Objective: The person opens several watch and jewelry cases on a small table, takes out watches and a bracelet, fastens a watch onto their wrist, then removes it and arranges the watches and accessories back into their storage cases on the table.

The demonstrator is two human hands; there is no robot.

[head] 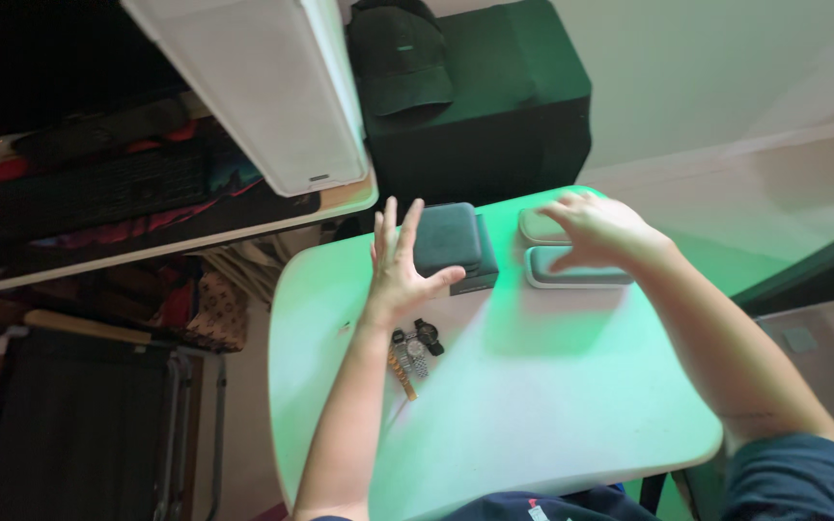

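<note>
A small room held a pale, smooth surface (533,405) with rounded corners, washed in green light, and the person's two bare forearms reached out over it. Beyond the hands stood a big black boxy block (494,106) with a dark cap (400,60) lying on top of it. To the left of the left hand a second, wood-edged desk (176,232) carried a tall white slab-shaped case (263,87) and a black keyboard (98,188).

The dark, soft-looking box (451,241), squarish with rounded edges and a matte cover, sat just beyond the left hand (400,268). That hand stood on its edge with the fingers spread and pointing up, the thumb pressed against the box's near left side; it was open and gripped nothing. To the right of the box lay two long grey cases (571,268) with rounded ends, one behind the other, the farther one partly hidden. The right hand (598,232) hovered flat and palm down over them, fingers loosely spread; whether it touched them could not be told, and it had hold of nothing.

Just below the left wrist lay three wristwatches (415,352) side by side, two on metal link bands, gold and silver, and one dark with a round face.
</note>
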